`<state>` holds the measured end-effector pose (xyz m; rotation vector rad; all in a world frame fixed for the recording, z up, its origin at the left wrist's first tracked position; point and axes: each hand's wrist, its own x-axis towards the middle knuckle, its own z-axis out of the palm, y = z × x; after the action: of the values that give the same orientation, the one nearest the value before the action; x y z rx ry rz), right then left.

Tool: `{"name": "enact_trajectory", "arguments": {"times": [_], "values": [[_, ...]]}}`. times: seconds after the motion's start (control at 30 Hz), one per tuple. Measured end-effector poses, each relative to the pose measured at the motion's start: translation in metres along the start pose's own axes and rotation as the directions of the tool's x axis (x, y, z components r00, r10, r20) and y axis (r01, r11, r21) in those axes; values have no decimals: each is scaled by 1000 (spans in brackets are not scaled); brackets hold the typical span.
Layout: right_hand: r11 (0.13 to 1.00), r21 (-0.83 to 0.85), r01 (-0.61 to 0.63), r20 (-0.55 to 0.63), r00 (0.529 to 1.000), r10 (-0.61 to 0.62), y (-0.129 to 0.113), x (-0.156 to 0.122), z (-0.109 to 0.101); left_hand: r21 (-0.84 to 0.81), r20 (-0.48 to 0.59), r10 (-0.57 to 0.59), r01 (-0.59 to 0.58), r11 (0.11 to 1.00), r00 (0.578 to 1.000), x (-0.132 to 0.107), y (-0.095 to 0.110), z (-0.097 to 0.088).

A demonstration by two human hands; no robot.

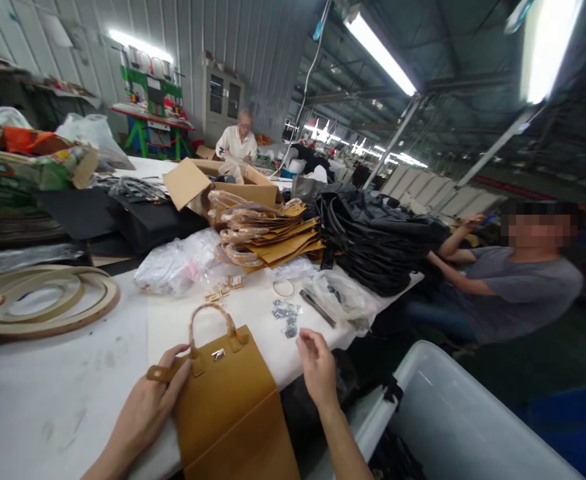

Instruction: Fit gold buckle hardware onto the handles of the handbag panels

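Note:
A mustard-tan leather handbag piece (233, 407) lies across the table's front edge, its lower part hanging off. It carries a looped handle (213, 310) with clear wrapping and a small metal lock plate (218, 355). My left hand (147, 407) is closed on its left edge, by a short strap tab (159, 374). Right of the piece, my right hand (317, 370) is raised with its fingers curled together; what they hold, if anything, is too small to make out. Just beyond it lie small silvery metal pieces (287, 315). Gold-coloured hardware (223, 288) sits behind the handle.
Rolled strips (47, 300) lie left on the white table (97, 380). Stacked tan pieces (273, 233), a black pile (373, 233) and plastic bags (180, 263) stand behind. A translucent bin (473, 407) is at right. One person (517, 287) sits right; another (237, 143) works behind.

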<state>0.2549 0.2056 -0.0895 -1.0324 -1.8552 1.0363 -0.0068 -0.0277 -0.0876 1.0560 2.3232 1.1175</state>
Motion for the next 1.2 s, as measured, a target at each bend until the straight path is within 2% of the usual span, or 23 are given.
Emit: {"name": "enact_trajectory", "arguments": {"times": [0.07,0.17,0.37,0.5,0.6,0.7,0.77,0.93,1.1,1.2], "values": [[998,61,-28,22,999,26,-1,26,6,6,-10,12,-12,1000,1000,-2,2,2],[997,80,14,118,993,-23,-7,56,26,1,-7,36,-36,999,999,-4,7,2],[978,81,191,359,910,-207,-23,102,100,-20,19,24,-23,1000,1000,-7,15,1],[965,-40,258,395,892,-222,-21,128,148,-91,10,17,-16,996,1000,-8,17,0],[951,-170,259,391,904,-176,-21,139,167,-160,12,25,-22,987,1000,-8,17,-2],[921,-294,256,374,918,-135,-23,140,174,-196,25,14,-8,981,1000,-7,17,-6],[911,-320,261,372,919,-133,-23,140,176,-214,22,-3,7,977,1000,-7,17,-8],[984,-121,130,308,947,-87,-14,141,172,-268,18,-16,20,963,1000,-4,13,-8],[1000,-2,-3,302,953,4,-18,126,146,-365,50,14,5,931,999,-3,11,-9],[987,141,-74,385,923,14,-28,99,121,-433,71,16,16,901,997,-2,10,-11]]}}
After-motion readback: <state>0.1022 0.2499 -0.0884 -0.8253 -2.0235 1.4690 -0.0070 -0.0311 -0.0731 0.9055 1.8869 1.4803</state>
